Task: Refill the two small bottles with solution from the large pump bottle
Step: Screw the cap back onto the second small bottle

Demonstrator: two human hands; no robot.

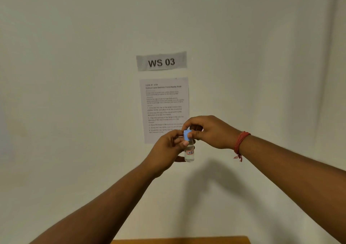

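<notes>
At centre frame, the left hand (168,148) is gripping the small clear plastic bottle (189,153) aloft while the right hand (207,131) is pinching its blue cap (187,134); a jerky twist risks spilling or dropping it

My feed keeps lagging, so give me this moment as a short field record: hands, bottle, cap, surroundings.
left hand: holds the small bottle's body, upright
right hand: fingers pinch the blue cap
small bottle: clear, red-bordered label, held up in front of the wall
blue cap: on the bottle's top; tightness cannot be told
wall: WS 03 sign above an instruction sheet
large pump bottle: not in view
</notes>
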